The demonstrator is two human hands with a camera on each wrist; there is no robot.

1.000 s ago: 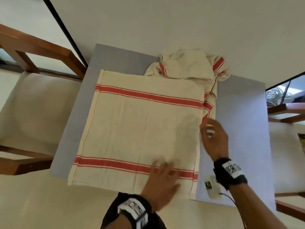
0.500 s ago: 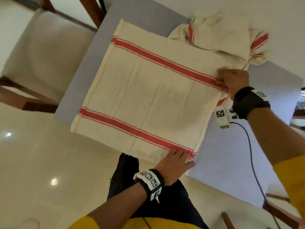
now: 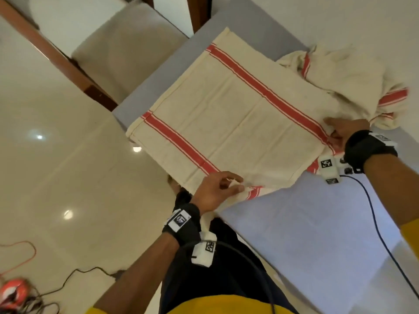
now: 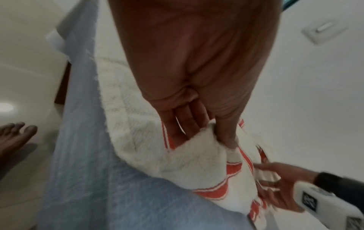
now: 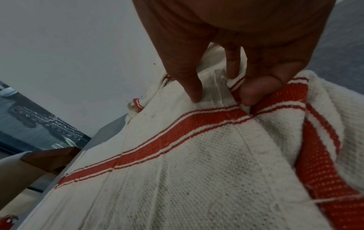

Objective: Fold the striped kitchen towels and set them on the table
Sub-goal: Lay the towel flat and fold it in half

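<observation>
I see left hand pinching the flat towel's near corner, right hand pinching its corner beside the crumpled towel; both corners between thumb and fingers.

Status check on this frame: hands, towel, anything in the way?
Left hand pinching near corner of spread towel. Right hand pinching far corner at the red stripe. Crumpled towel bunched against that corner, partly under it.

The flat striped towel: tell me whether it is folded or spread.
Spread. The towel lies flat on the table; left hand and right hand pinch two corners, just starting.
</observation>
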